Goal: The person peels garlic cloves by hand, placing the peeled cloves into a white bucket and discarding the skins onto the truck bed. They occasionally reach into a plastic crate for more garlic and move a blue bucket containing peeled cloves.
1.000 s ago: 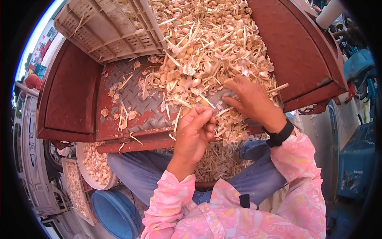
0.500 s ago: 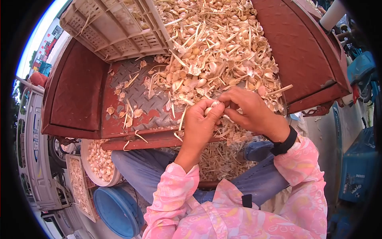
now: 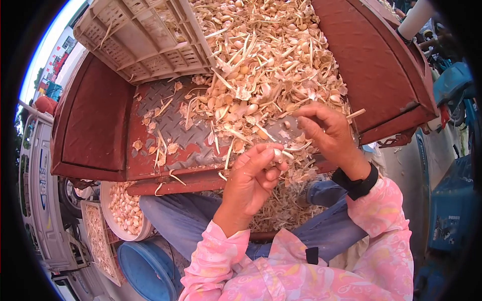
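My left hand (image 3: 249, 183) is closed, its thumb and fingers pinching a pale garlic piece (image 3: 278, 156) at the fingertips. From that spot a whitish dry stalk (image 3: 299, 147) sticks out to the right. My right hand (image 3: 329, 134) is apart from it, further right and higher, with thumb and forefinger spread and nothing between them. Just left of its fingertips a small clove (image 3: 287, 124) shows over the metal bed. Beyond both hands lies a heap of garlic cloves, skins and stalks (image 3: 281, 65).
The heap lies in a red metal cart bed (image 3: 100, 120) with raised sides. A beige plastic crate (image 3: 145, 42) tilts at its back left. Below left stand a white bucket of cloves (image 3: 146, 232), a shallow crate (image 3: 118, 273) and a blue bucket (image 3: 150, 271). Peelings (image 3: 281, 213) lie between my legs.
My hands have parted: the left moved down and toward me with the garlic piece, while the right let go and shifted right, its fingers opening.
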The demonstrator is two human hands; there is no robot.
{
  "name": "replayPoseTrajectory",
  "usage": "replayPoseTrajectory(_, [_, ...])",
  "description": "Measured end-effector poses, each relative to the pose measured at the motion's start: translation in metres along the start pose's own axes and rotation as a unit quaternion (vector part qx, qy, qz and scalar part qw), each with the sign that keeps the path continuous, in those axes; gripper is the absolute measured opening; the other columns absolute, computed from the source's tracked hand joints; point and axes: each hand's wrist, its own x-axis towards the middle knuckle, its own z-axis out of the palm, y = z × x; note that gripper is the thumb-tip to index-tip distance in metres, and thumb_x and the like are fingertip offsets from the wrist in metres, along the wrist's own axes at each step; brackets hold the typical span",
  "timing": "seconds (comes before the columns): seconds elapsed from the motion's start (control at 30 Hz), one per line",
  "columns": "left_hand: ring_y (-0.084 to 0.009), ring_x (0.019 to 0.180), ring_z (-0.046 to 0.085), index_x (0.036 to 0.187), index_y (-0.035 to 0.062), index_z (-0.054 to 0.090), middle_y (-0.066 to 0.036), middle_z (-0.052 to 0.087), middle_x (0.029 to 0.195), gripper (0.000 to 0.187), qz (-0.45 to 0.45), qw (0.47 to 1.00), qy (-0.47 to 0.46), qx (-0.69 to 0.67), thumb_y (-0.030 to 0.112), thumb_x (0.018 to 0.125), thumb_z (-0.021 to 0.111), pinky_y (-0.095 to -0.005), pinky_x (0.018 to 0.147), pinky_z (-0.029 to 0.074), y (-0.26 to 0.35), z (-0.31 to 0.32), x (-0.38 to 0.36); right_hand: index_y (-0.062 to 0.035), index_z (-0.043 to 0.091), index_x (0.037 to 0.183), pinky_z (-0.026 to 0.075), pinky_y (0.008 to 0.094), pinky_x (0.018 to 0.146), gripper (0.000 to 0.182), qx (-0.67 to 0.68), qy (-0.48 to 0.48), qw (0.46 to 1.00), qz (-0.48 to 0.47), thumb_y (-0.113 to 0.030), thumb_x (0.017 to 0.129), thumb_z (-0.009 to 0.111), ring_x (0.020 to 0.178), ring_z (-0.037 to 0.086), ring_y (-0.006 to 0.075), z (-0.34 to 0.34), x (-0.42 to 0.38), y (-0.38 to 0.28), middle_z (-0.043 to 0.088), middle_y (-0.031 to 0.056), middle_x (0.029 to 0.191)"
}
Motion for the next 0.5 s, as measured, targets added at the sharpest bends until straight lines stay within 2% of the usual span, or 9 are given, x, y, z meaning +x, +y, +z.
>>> replayPoseTrajectory(0.03, [-0.0049,0.056,0.048,0.101,0.0017,0.058,-0.007,0.061,0.081,0.019,-0.006,0.999,-0.035,-0.012,0.017,0.089,0.058,-0.0162,0.046,0.035,0.001,0.010,-0.012,-0.0004,0.061,0.093,0.046,0.0365,0.062,0.014,-0.032,0.073,0.996,0.043,-0.007,0.080,0.060,0.072,0.060,0.0294,-0.006,0.004,0.014,0.061,0.0134,0.082])
replayPoseTrajectory(0.1, [-0.0093,0.061,0.050,0.102,-0.0049,0.054,-0.017,0.057,0.080,0.030,-0.043,0.983,-0.177,-0.005,0.022,0.089,0.057,-0.0155,0.047,0.035,-0.001,0.041,-0.045,-0.0003,0.060,0.092,0.046,0.0371,0.062,0.012,-0.242,0.035,0.969,-0.026,-0.007,0.082,0.059,0.072,0.059,0.0305,-0.023,0.001,0.039,0.059,0.0141,0.080])
replayPoseTrajectory(0.13, [-0.0144,0.062,0.053,0.100,-0.0062,0.055,-0.017,0.058,0.078,0.035,-0.127,0.969,-0.201,0.073,0.026,0.087,0.061,-0.0215,0.049,0.036,0.006,0.054,-0.062,-0.0003,0.060,0.092,0.045,0.0374,0.063,0.012,-0.340,0.013,0.938,-0.062,-0.007,0.082,0.058,0.071,0.059,0.0310,-0.025,0.000,0.046,0.059,0.0145,0.079])
replayPoseTrajectory(0.17, [-0.0189,0.059,0.053,0.096,-0.0079,0.057,-0.016,0.058,0.074,0.036,-0.086,0.963,-0.254,0.001,0.026,0.086,0.063,-0.0272,0.052,0.037,-0.008,0.067,-0.074,-0.0008,0.058,0.088,0.045,0.0402,0.065,0.010,-0.377,-0.033,0.925,-0.026,-0.006,0.080,0.059,0.076,0.058,0.0349,-0.021,-0.003,0.045,0.058,0.0163,0.081])
replayPoseTrajectory(0.2, [-0.0118,0.082,0.055,0.099,-0.0043,0.056,-0.010,0.059,0.090,0.025,-0.175,0.931,-0.317,-0.049,0.017,0.088,0.062,-0.0256,0.069,0.043,-0.020,0.070,-0.080,-0.0008,0.058,0.088,0.045,0.0403,0.066,0.010,-0.359,-0.046,0.932,-0.025,-0.006,0.080,0.059,0.076,0.058,0.0349,-0.014,-0.006,0.043,0.057,0.0161,0.081])
replayPoseTrajectory(0.27, [-0.0168,0.081,0.057,0.100,-0.0050,0.062,-0.012,0.061,0.091,0.022,-0.048,0.919,-0.386,-0.068,0.009,0.083,0.067,-0.0258,0.071,0.044,-0.027,0.084,-0.082,-0.0007,0.058,0.088,0.045,0.0405,0.066,0.010,-0.327,-0.068,0.942,-0.023,-0.007,0.080,0.060,0.077,0.057,0.0349,-0.003,-0.006,0.034,0.056,0.0157,0.080])
replayPoseTrajectory(0.4, [-0.0153,0.078,0.056,0.100,-0.0054,0.063,-0.012,0.062,0.090,0.023,-0.031,0.916,-0.391,-0.089,0.007,0.081,0.069,-0.0239,0.068,0.042,-0.031,0.086,-0.082,-0.0039,0.059,0.090,0.047,0.0441,0.068,0.012,-0.264,-0.008,0.961,-0.078,-0.012,0.081,0.060,0.079,0.059,0.0343,0.004,0.011,0.036,0.056,0.0141,0.081])
replayPoseTrajectory(0.5, [-0.0158,0.076,0.057,0.101,-0.0053,0.064,-0.012,0.063,0.088,0.023,-0.045,0.906,-0.415,-0.071,0.007,0.082,0.068,-0.0244,0.065,0.042,-0.029,0.088,-0.081,-0.0037,0.057,0.089,0.047,0.0445,0.068,0.010,-0.295,-0.072,0.951,-0.058,-0.009,0.081,0.058,0.079,0.058,0.0351,0.020,0.015,0.038,0.056,0.0145,0.084])
